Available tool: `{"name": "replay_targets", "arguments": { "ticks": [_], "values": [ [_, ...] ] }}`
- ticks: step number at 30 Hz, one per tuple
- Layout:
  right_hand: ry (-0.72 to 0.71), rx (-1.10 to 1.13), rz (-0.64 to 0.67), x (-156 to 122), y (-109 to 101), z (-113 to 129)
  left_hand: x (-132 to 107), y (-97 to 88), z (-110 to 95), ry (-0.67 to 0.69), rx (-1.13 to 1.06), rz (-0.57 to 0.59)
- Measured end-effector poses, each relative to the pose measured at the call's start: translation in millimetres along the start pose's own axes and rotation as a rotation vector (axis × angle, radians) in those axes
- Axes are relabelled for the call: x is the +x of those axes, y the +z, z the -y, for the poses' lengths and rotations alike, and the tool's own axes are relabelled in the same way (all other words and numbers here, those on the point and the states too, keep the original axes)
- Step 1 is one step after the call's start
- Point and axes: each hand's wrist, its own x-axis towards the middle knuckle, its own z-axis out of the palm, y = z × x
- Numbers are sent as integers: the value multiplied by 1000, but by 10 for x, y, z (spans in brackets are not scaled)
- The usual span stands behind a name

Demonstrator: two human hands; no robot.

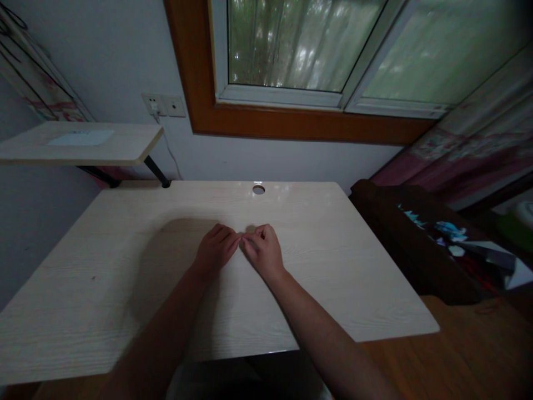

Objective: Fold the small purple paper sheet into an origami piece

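Note:
Over the middle of a pale wood-grain desk (333, 266), my left hand (216, 248) and my right hand (264, 250) meet at the fingertips. Both are closed in a pinch, thumb against forefinger. Whatever lies between the fingertips, if anything, is too small to make out. The other fingers of each hand are curled in. A shadow falls on the desktop to the left of my left hand. A tiny dark speck (94, 278) lies on the desk's left part.
A raised shelf (137, 145) on black legs bears a paper sheet (81, 138) at the back left. Behind the desk are a cable hole (259, 190), wall sockets (164, 105) and a wood-framed window (300, 119). Dark furniture (400, 239) with assorted items stands at right.

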Motion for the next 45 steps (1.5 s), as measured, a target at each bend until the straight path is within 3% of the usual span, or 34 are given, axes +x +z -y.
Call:
{"name": "replay_targets", "arguments": {
  "ticks": [3,8,10,18,24,32,45],
  "values": [
    [7,-13,-41,0,-50,-53,-3,-18,-3,-5,-12,-14],
    [153,37,-225,18,-147,-181,-27,-45,31,-66,-50,-73],
    [171,57,-236,24,-165,-192,-39,-36,43,-79,-55,-77],
    [-26,113,28,34,-147,-48,-25,-29,-10,-46,-86,-39],
    [21,69,-26,27,-143,-94,-24,-22,-6,-80,-92,-93],
    [148,176,-146,30,-144,-136,-71,-5,119,-259,-138,-256],
    [98,292,-55,45,-137,-96,-73,11,35,-212,-307,-99]
  ]
}}
